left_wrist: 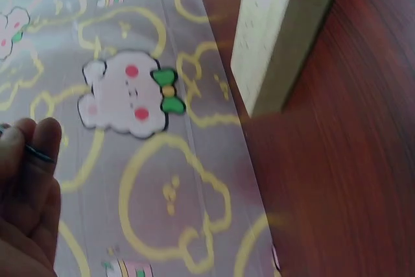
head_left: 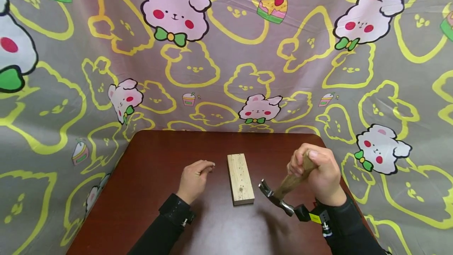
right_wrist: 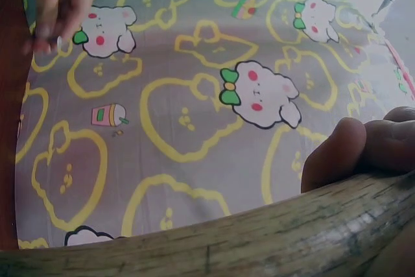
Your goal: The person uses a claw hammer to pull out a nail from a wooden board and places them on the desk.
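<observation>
My right hand (head_left: 323,172) grips the wooden handle of a claw hammer (head_left: 291,184), its metal head hanging low over the right part of the table. The handle also crosses the bottom of the right wrist view, under curled fingers (right_wrist: 337,154). A thin dark nail (left_wrist: 39,154) is pinched between the thumb and fingers of my left hand (head_left: 194,180). Between both hands, a pale wooden block (head_left: 240,180) lies flat on the table, with small dark marks over its top face. The left hand is beside the block, apart from it.
The dark red-brown table (head_left: 170,148) has a rounded far edge. A patterned cloth (head_left: 219,58) with cartoon rabbits hangs behind it and along both sides. Black straps with camera mounts sit around both wrists.
</observation>
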`<action>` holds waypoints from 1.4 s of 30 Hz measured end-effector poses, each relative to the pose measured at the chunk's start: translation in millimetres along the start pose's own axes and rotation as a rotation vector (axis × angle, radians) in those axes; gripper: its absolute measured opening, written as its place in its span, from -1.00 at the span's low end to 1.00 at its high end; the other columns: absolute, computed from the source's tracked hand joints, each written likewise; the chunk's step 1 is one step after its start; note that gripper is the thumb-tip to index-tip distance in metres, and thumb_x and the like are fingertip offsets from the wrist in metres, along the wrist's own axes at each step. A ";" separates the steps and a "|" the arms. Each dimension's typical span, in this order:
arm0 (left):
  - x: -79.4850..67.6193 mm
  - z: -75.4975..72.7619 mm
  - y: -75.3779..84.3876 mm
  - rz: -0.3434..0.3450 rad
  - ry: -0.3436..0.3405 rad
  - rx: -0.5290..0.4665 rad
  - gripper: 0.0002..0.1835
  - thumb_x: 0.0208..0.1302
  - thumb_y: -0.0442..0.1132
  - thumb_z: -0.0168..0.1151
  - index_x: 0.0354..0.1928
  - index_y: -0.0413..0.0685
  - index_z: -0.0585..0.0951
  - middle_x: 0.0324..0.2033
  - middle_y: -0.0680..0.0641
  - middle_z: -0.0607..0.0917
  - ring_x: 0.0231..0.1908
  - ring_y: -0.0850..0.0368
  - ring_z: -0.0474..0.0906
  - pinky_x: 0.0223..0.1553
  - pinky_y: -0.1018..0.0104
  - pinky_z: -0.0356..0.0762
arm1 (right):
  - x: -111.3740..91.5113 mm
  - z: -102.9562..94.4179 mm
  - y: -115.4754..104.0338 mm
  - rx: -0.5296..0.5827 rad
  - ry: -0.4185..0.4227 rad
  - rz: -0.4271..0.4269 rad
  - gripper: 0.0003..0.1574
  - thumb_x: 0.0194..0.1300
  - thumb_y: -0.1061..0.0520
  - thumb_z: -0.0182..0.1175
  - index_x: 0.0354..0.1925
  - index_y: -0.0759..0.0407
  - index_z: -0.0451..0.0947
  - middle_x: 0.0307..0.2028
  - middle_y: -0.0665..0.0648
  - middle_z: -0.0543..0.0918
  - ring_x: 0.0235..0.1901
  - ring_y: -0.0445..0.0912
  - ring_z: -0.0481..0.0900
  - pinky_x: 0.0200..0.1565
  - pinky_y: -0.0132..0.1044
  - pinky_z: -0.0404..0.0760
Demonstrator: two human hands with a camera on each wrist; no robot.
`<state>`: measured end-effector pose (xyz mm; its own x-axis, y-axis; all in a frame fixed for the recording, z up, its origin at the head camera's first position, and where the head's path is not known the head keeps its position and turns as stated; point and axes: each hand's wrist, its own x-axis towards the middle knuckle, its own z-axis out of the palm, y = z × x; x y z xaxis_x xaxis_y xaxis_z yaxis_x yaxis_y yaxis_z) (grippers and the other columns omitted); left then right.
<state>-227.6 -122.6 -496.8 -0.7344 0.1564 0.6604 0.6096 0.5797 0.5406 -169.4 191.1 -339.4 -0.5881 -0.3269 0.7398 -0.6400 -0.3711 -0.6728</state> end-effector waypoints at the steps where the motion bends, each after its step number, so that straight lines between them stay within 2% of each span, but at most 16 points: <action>1: -1.2 -5.2 -2.6 -0.026 0.001 0.013 -0.79 0.18 -0.45 0.30 -0.27 0.04 0.68 -0.42 0.16 0.64 -0.41 0.36 0.55 -0.43 0.35 0.54 | -0.3 -0.9 -0.4 0.001 0.004 -0.001 -0.53 0.24 0.34 -0.53 -0.56 0.37 0.31 -0.71 0.17 0.32 -0.77 0.02 0.25 -0.71 -0.01 0.27; 8: -11.2 -39.4 -20.9 -0.235 0.029 0.162 -0.83 0.18 -0.41 0.30 -0.22 -0.01 0.64 -0.26 0.13 0.56 -0.34 0.26 0.55 -0.40 0.27 0.51 | 0.0 -6.8 -2.0 0.063 0.039 -0.004 -0.51 0.27 0.31 -0.53 -0.56 0.39 0.31 -0.70 0.18 0.31 -0.76 0.01 0.24 -0.71 -0.01 0.25; 13: -26.6 -66.1 -36.7 -0.394 0.050 0.266 -0.87 0.16 -0.36 0.22 -0.23 -0.07 0.61 -0.34 0.03 0.54 -0.37 0.12 0.51 -0.39 0.18 0.45 | 0.3 -8.7 -1.9 0.089 0.046 -0.003 -0.53 0.28 0.31 -0.50 -0.55 0.41 0.30 -0.70 0.18 0.30 -0.76 0.01 0.22 -0.69 0.00 0.25; 18: -44.8 -91.0 -52.9 -0.536 -0.049 0.351 -0.85 0.15 -0.33 0.19 -0.21 -0.12 0.60 -0.38 -0.04 0.57 -0.36 0.02 0.49 -0.34 0.11 0.41 | 2.8 -10.1 -1.7 0.079 0.030 0.009 -0.56 0.25 0.32 -0.48 -0.55 0.39 0.30 -0.70 0.18 0.30 -0.76 0.01 0.21 -0.70 -0.01 0.24; 23: -63.2 -108.6 -63.7 -0.666 -0.150 0.376 -0.83 0.22 -0.30 0.19 -0.14 -0.15 0.59 -0.37 -0.05 0.60 -0.39 0.01 0.48 -0.38 0.13 0.39 | 7.7 -11.7 -3.2 0.066 0.018 0.003 -0.53 0.26 0.30 -0.49 -0.56 0.39 0.32 -0.70 0.17 0.31 -0.76 0.01 0.24 -0.70 -0.02 0.25; 25: -70.6 -112.4 -68.9 -0.686 -0.171 0.381 -0.82 0.22 -0.30 0.19 -0.14 -0.17 0.59 -0.38 -0.05 0.61 -0.40 0.00 0.49 -0.39 0.12 0.40 | 9.1 -12.3 -3.6 0.071 0.022 -0.001 -0.53 0.27 0.29 -0.49 -0.56 0.39 0.32 -0.70 0.17 0.31 -0.76 0.01 0.24 -0.69 -0.02 0.25; 29: -83.7 -118.0 -79.1 -0.683 -0.212 0.407 -0.83 0.18 -0.32 0.22 -0.18 -0.20 0.60 -0.40 -0.05 0.62 -0.39 -0.02 0.52 -0.37 0.06 0.43 | 11.6 -12.9 -3.3 0.082 0.026 -0.005 -0.54 0.28 0.28 -0.46 -0.57 0.39 0.32 -0.71 0.17 0.31 -0.77 0.01 0.22 -0.70 -0.02 0.25; 35: -97.8 -125.9 -88.2 -0.714 -0.289 0.443 -0.84 0.18 -0.35 0.23 -0.21 -0.26 0.62 -0.39 -0.12 0.63 -0.36 -0.11 0.55 -0.34 -0.03 0.46 | 14.6 -13.2 -2.4 0.071 0.023 0.000 -0.54 0.28 0.28 -0.45 -0.56 0.38 0.32 -0.70 0.16 0.31 -0.77 0.00 0.22 -0.70 -0.02 0.26; 42: -115.4 -127.7 -103.9 -0.766 -0.417 0.502 -0.86 0.15 -0.38 0.18 -0.25 -0.23 0.64 -0.32 -0.22 0.65 -0.30 -0.26 0.56 -0.30 -0.13 0.47 | 13.5 -14.3 1.6 0.101 0.024 -0.012 -0.55 0.28 0.29 -0.45 -0.56 0.40 0.32 -0.70 0.17 0.30 -0.77 0.00 0.22 -0.68 -0.02 0.27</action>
<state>-168.1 -303.0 -562.7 -0.9803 -0.1880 -0.0606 -0.1964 0.8962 0.3977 -185.4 198.4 -330.7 -0.5931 -0.3009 0.7468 -0.5952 -0.4607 -0.6583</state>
